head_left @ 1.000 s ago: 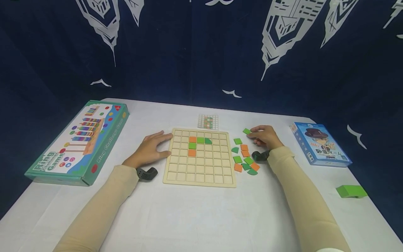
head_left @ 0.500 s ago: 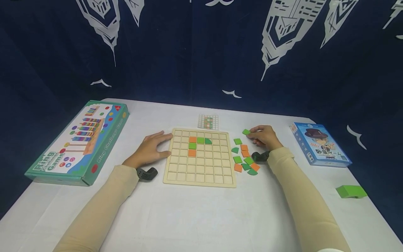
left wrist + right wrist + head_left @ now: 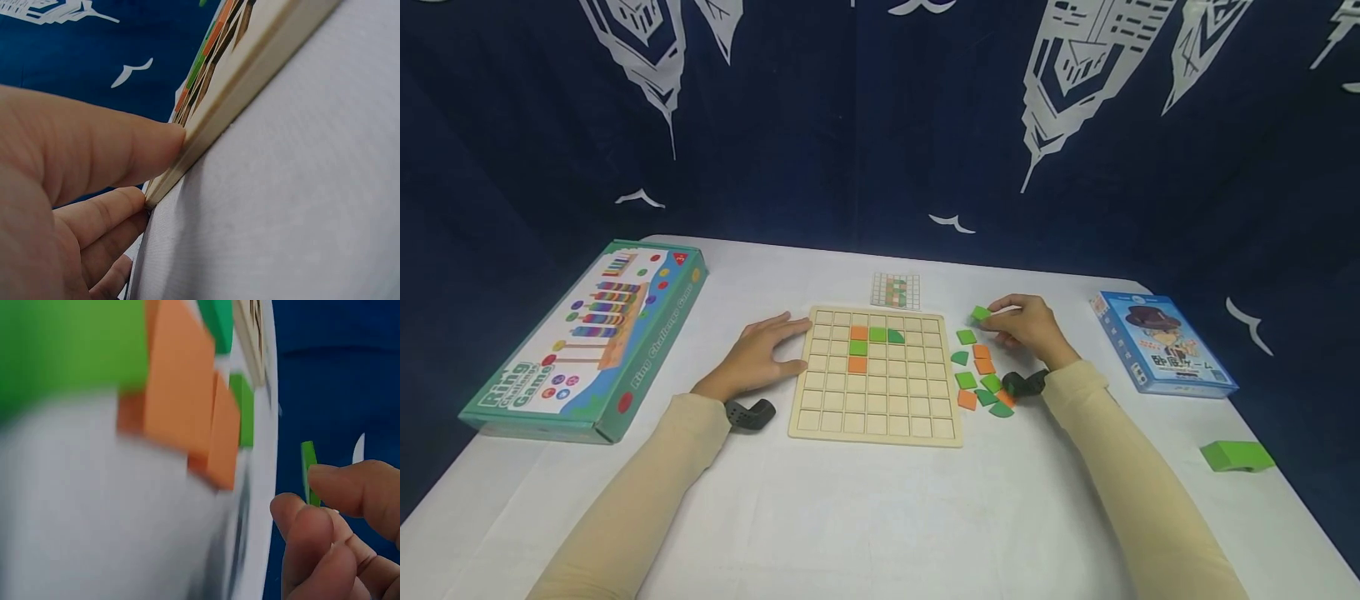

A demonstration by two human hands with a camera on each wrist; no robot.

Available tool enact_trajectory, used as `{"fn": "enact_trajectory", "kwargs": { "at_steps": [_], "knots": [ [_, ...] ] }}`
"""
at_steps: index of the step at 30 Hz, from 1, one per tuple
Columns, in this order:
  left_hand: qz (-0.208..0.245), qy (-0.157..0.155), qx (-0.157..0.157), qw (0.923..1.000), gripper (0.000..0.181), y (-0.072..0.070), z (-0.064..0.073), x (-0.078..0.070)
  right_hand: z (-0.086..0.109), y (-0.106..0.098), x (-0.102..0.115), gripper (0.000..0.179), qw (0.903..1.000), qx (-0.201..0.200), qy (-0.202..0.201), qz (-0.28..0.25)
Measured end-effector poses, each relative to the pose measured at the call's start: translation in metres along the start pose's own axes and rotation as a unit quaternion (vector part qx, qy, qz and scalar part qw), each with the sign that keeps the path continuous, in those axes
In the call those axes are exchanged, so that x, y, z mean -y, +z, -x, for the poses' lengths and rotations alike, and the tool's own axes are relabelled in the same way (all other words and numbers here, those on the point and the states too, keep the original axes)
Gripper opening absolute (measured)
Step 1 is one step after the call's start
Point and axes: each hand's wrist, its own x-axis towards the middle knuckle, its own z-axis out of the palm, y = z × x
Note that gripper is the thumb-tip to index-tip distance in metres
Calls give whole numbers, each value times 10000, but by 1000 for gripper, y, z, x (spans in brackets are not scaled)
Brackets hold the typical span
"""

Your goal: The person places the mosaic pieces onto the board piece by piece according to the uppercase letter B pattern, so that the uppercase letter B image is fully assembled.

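Note:
My right hand (image 3: 1024,327) pinches a light-green square tile (image 3: 981,313) between thumb and fingertips, beyond the loose tiles. In the right wrist view the tile (image 3: 309,464) shows edge-on, raised off the table. My left hand (image 3: 754,357) touches the left edge of a wooden grid board (image 3: 880,425), thumb and fingertips against its side; the left wrist view shows the thumb (image 3: 144,150) on the board's rim (image 3: 219,112). On the board lie two orange squares, two light-green squares and a dark-green quarter-round tile (image 3: 896,336).
Several orange, light-green and dark-green tiles (image 3: 984,366) lie right of the board. A small pattern card (image 3: 896,291) lies behind it. A large game box (image 3: 595,333) stands at left, a blue box (image 3: 1168,342) at right. A green block (image 3: 1237,456) sits near the right table edge.
My right hand has lifted the light-green square tile from the table and shifted slightly left with it. The left hand and the board stay in place.

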Motion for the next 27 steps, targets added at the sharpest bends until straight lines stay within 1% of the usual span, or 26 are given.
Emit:
{"fn": "enact_trajectory", "kwargs": {
  "at_steps": [5,8,11,15,17,19,24,27],
  "knots": [
    [8,-5,-2,10000,72,-1,0,-1,14,7,10,42,9991,99,-409,-50],
    [12,-9,0,10000,72,-1,0,-1,20,12,14,41,9981,178,-569,-176],
    [15,8,5,10000,72,-1,0,-1,25,18,18,40,9960,358,-684,-449],
    [31,1,-1,10000,72,-1,1,-2,31,28,22,39,9902,649,-864,-883],
    [34,-4,-6,10000,72,-1,1,-2,34,32,24,37,9878,775,-882,-1019],
    [43,-9,0,10000,72,-1,1,-2,36,37,26,36,9868,882,-793,-1099],
    [57,30,-19,10000,73,-2,1,-3,41,48,30,39,9845,1173,-594,-1164],
    [47,57,-32,10000,72,-1,1,-3,44,54,32,41,9815,1347,-597,-1226]
  ]
}}
